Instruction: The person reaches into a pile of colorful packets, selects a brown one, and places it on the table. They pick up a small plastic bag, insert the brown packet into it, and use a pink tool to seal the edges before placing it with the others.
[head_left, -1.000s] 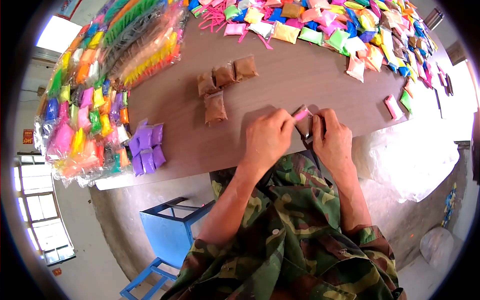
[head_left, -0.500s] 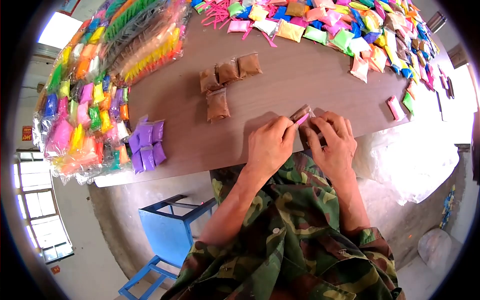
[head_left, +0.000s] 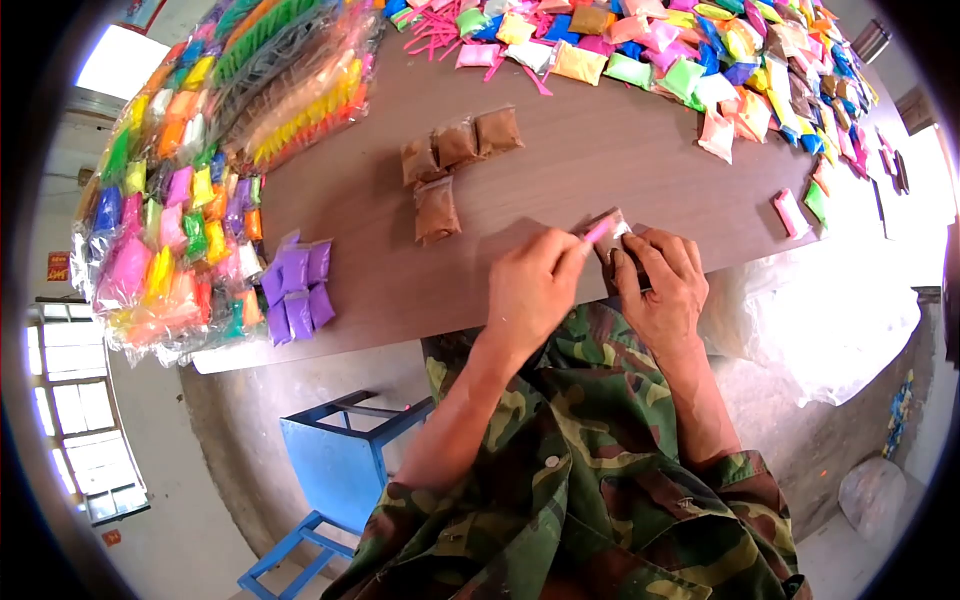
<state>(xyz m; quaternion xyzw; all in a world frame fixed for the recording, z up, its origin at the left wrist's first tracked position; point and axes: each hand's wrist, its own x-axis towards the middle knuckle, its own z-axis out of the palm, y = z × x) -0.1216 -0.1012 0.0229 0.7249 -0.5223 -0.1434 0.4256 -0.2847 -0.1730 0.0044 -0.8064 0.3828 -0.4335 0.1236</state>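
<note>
My left hand [head_left: 532, 288] pinches a thin pink stick [head_left: 598, 231] at the near edge of the brown table [head_left: 560, 170]. Its tip touches a small brown packet [head_left: 611, 236] that my right hand [head_left: 661, 285] grips from the right side. Most of that packet is hidden by my fingers. Several more brown packets [head_left: 452, 160] lie in a group on the table just beyond my left hand. A cluster of purple packets [head_left: 296, 291] sits to the left near the table edge.
A heap of mixed coloured packets [head_left: 700, 60] and loose pink sticks [head_left: 440, 30] covers the far right of the table. Bundled bags of coloured packets [head_left: 190, 190] line the left side. A blue stool [head_left: 335, 470] stands below the table.
Both hands stayed at the table edge. The pink stick shifted slightly against the brown packet, and my right fingers closed in more tightly around the packet.
</note>
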